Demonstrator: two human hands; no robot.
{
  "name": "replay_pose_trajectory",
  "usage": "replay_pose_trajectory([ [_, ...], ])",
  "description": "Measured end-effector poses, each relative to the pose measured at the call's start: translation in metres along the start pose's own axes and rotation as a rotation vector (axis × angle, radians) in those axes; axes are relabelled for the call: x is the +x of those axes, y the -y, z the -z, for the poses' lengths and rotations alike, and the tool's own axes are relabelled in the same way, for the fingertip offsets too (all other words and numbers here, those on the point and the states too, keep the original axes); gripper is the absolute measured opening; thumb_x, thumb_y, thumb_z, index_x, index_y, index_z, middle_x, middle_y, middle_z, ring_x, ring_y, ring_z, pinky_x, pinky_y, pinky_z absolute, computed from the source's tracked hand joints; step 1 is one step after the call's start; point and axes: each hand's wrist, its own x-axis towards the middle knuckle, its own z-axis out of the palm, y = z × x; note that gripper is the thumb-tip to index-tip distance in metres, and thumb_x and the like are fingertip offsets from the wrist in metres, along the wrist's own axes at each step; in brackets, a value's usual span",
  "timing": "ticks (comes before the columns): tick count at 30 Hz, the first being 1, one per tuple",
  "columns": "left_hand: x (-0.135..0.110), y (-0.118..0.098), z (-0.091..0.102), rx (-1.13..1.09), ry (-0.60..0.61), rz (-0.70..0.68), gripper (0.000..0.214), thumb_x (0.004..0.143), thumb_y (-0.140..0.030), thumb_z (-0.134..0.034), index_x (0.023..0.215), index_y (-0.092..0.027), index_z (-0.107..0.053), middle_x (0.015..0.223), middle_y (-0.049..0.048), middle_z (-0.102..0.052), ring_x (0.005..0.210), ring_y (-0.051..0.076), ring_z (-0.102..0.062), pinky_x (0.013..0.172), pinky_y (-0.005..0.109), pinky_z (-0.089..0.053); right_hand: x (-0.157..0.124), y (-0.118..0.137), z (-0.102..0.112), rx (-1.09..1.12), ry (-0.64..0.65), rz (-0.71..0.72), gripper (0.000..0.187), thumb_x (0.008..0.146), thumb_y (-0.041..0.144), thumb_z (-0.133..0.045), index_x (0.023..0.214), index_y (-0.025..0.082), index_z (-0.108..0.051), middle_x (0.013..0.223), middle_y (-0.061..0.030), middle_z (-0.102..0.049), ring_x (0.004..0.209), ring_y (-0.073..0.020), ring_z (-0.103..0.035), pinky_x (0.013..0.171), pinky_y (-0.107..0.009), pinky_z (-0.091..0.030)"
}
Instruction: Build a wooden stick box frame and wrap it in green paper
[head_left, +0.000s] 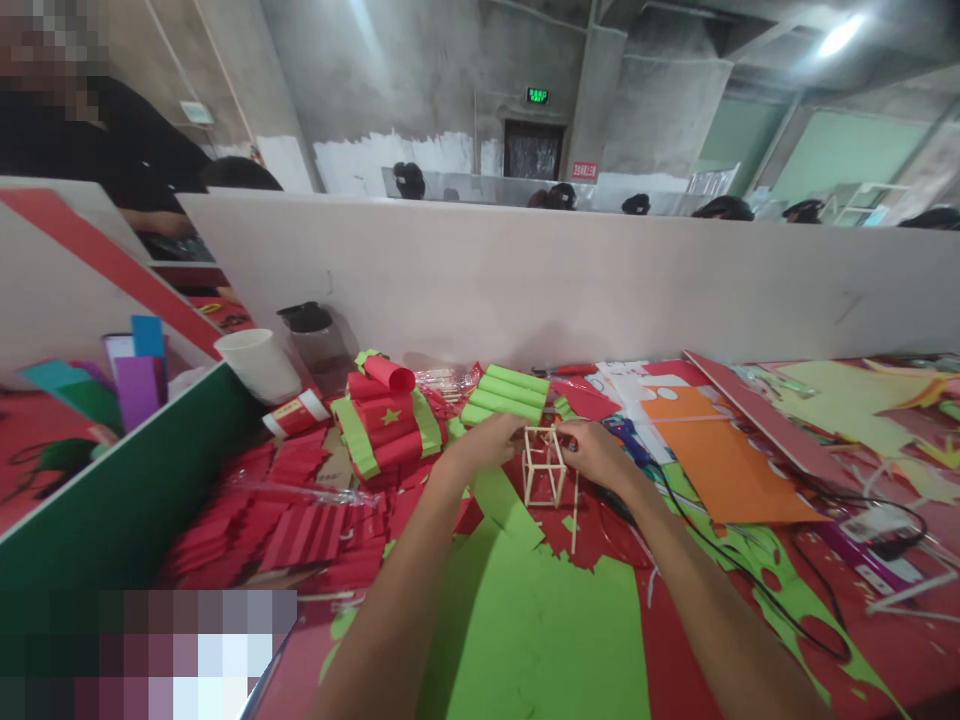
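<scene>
A small box-shaped frame of thin pale sticks [546, 467] stands upright in front of me, between my hands. My left hand [499, 440] has its fingers closed at the frame's upper left corner. At the upper right corner, my right hand [596, 452] closes its fingertips on the frame, partly hidden from view. Below the right hand, a single pale stick [575, 520] slants down; whether it joins the frame I cannot tell. Light green paper [540, 630] spreads under my forearms, and a bundle of green paper rolls [510, 393] lies behind the left hand.
Red paper pieces [300, 535] and a red-green paper model with a star [390, 420] lie left. A white cup [259, 365] and bottle [311, 335] stand behind. Orange sheets [720, 460] and a black cable [739, 565] lie right. A white partition [585, 285] borders the back.
</scene>
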Motion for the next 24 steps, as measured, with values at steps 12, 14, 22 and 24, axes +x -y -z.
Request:
replay_pose_trajectory([
  [12,0.0,0.007,-0.006,-0.026,-0.043,-0.032,0.008,0.076,-0.015,-0.048,0.076,-0.017,-0.056,0.07,0.0016,-0.061,0.062,0.014,-0.053,0.054,0.023,-0.035,-0.001,-0.002,0.0,0.049,-0.001,-0.021,0.019,0.08,0.028,-0.057,0.09,0.019,-0.071,0.08,-0.0065,-0.072,0.074,-0.0201,-0.064,0.069,-0.026,-0.044],
  [14,-0.001,0.006,-0.005,-0.054,-0.037,-0.043,0.009,0.075,-0.013,-0.049,0.079,-0.017,-0.056,0.074,0.0021,-0.063,0.065,0.014,-0.056,0.056,0.022,-0.037,-0.002,-0.003,0.0,0.059,0.002,-0.015,0.02,0.08,0.028,-0.058,0.093,0.019,-0.071,0.083,-0.0066,-0.072,0.074,-0.0201,-0.065,0.069,-0.026,-0.045],
  [22,-0.003,0.011,-0.012,-0.136,0.027,-0.013,0.014,0.076,-0.015,-0.052,0.086,-0.018,-0.061,0.081,0.002,-0.068,0.069,0.014,-0.06,0.059,0.021,-0.041,-0.008,-0.004,0.01,0.104,-0.015,-0.026,0.026,0.081,0.026,-0.056,0.104,0.022,-0.068,0.1,-0.0067,-0.071,0.086,-0.0215,-0.065,0.076,-0.03,-0.047],
  [24,-0.002,0.015,-0.017,-0.16,0.049,-0.003,0.015,0.077,-0.017,-0.053,0.089,-0.018,-0.062,0.083,0.0017,-0.069,0.069,0.014,-0.061,0.06,0.021,-0.042,-0.012,-0.005,0.014,0.122,-0.025,-0.044,0.026,0.083,0.028,-0.055,0.104,0.023,-0.068,0.102,-0.0061,-0.071,0.086,-0.021,-0.065,0.077,-0.031,-0.048],
])
